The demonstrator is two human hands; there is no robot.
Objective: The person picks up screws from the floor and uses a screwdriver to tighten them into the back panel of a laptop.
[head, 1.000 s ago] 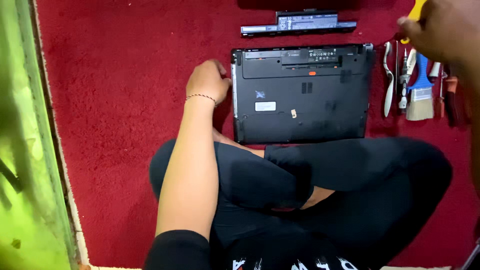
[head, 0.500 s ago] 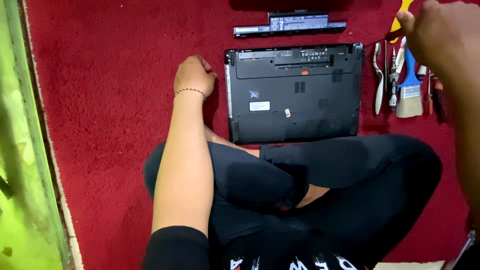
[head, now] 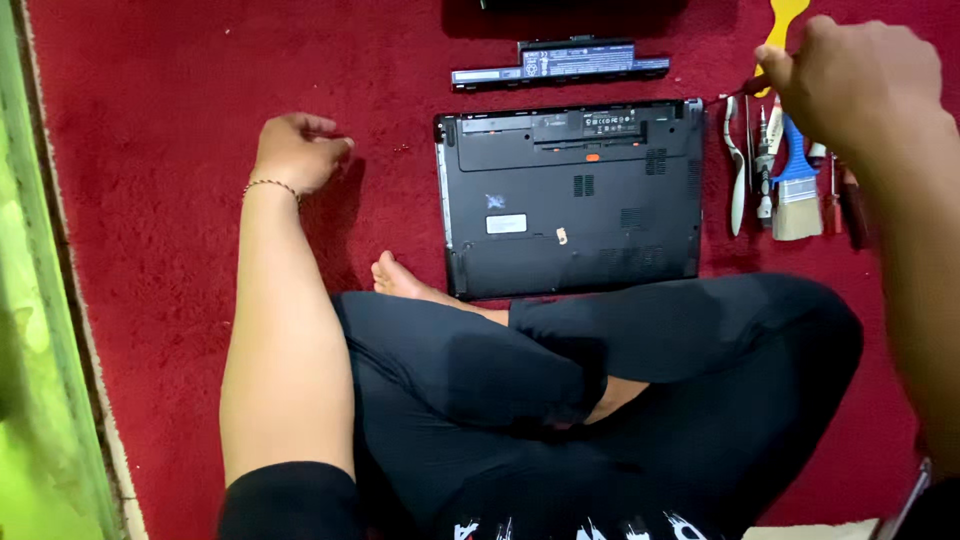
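Note:
A black laptop (head: 570, 195) lies upside down on the red carpet (head: 150, 120) in front of my crossed legs. Its long black battery (head: 560, 62) lies apart, just beyond the far edge. My left hand (head: 295, 150) rests on the carpet left of the laptop, fingers curled, holding nothing. My right hand (head: 860, 85) hovers over a row of tools to the right of the laptop. Its fingers are closed on a thin screwdriver (head: 745, 90) whose tip points left. A yellow pry tool (head: 785, 20) shows just beyond that hand.
The tool row holds metal tweezers (head: 737, 170), a blue-handled brush (head: 797, 195) and small screwdrivers (head: 835, 195). A green wall or board (head: 30, 350) borders the carpet on the left. My legs (head: 600, 380) in black trousers fill the near side.
My left hand has slid left, away from the laptop's edge, onto bare carpet. My right hand has come down over the tool row, and the view has shifted left.

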